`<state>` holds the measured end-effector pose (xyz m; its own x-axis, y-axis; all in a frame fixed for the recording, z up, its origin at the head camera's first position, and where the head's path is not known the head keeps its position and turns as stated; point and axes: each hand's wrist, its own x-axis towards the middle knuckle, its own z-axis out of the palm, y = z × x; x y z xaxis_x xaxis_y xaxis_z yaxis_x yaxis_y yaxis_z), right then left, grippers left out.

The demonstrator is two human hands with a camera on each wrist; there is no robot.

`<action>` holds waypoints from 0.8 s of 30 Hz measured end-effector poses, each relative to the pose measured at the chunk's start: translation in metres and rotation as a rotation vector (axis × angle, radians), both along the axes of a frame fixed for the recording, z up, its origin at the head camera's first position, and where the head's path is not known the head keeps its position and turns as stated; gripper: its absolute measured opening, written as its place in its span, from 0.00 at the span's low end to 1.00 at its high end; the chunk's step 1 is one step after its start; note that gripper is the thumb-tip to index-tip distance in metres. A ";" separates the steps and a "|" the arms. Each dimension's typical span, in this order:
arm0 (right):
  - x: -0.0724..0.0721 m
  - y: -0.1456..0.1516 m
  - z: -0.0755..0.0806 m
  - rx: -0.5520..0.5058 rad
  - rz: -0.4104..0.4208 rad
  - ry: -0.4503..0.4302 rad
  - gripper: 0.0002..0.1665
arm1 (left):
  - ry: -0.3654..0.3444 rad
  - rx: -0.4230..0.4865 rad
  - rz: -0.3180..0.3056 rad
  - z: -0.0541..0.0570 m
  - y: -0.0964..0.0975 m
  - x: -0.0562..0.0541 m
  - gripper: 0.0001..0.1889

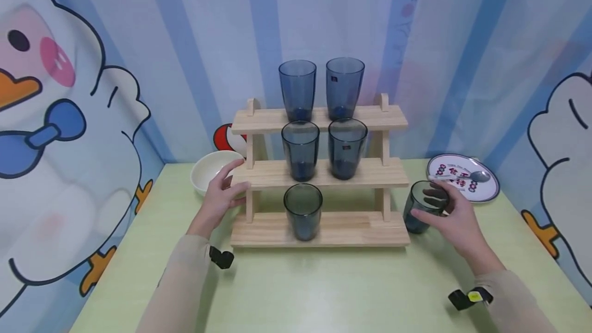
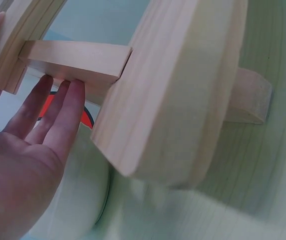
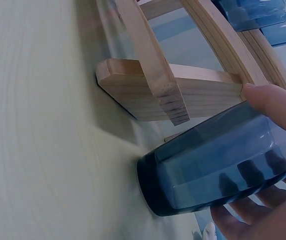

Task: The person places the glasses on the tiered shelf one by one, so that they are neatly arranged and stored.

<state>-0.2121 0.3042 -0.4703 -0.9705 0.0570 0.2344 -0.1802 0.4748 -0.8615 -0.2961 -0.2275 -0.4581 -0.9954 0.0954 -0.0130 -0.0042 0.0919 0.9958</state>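
Observation:
A three-tier wooden display rack (image 1: 273,231) stands on the table. My left hand (image 1: 222,199) holds its left side at the middle shelf; in the left wrist view the fingers (image 2: 68,120) touch the side support (image 2: 78,60). On the right, my right hand (image 1: 455,217) grips a dark blue-grey drinking glass (image 1: 416,220) around its upper part, thumb on the near side. That glass is beside the rack's lower right end, slightly tilted in the right wrist view. Two similar glasses (image 1: 298,89) are on the top shelf, two (image 1: 300,150) on the middle, one (image 1: 302,215) on the bottom.
A white bowl (image 1: 203,171) sits behind my left hand, partly hidden by it. Behind the right hand lies a printed oval plate (image 1: 485,191) with a metal spoon (image 1: 478,176) on it. A striped cartoon curtain (image 1: 199,66) hangs close behind the table (image 1: 324,292).

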 end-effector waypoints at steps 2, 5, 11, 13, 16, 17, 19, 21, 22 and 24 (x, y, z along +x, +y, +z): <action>0.001 0.000 0.001 0.004 -0.004 0.001 0.50 | -0.004 -0.002 0.001 0.000 0.000 0.000 0.37; 0.004 0.001 0.001 0.018 -0.012 0.001 0.50 | -0.006 -0.003 0.001 0.001 0.000 0.000 0.37; 0.011 0.003 -0.001 0.036 -0.029 -0.009 0.49 | 0.005 -0.005 -0.006 0.000 0.000 0.000 0.38; 0.014 0.005 -0.001 0.031 -0.040 -0.020 0.50 | 0.003 0.003 -0.006 -0.001 0.000 -0.001 0.38; 0.019 0.008 0.000 0.039 -0.067 -0.034 0.50 | -0.001 0.003 -0.005 -0.002 0.000 -0.001 0.37; 0.021 0.009 0.002 0.044 -0.080 -0.039 0.51 | -0.005 0.005 -0.002 -0.001 0.000 -0.001 0.37; 0.025 0.011 0.006 0.052 -0.100 -0.049 0.52 | -0.008 0.004 -0.001 -0.001 0.000 0.000 0.37; 0.029 0.012 0.013 0.058 -0.117 -0.050 0.54 | -0.008 0.007 0.000 0.000 0.000 0.000 0.37; 0.031 0.013 0.016 0.057 -0.121 -0.050 0.54 | -0.007 0.008 -0.001 0.000 0.000 0.000 0.37; 0.034 0.014 0.021 0.049 -0.125 -0.040 0.54 | -0.005 0.013 0.000 0.001 -0.001 0.000 0.37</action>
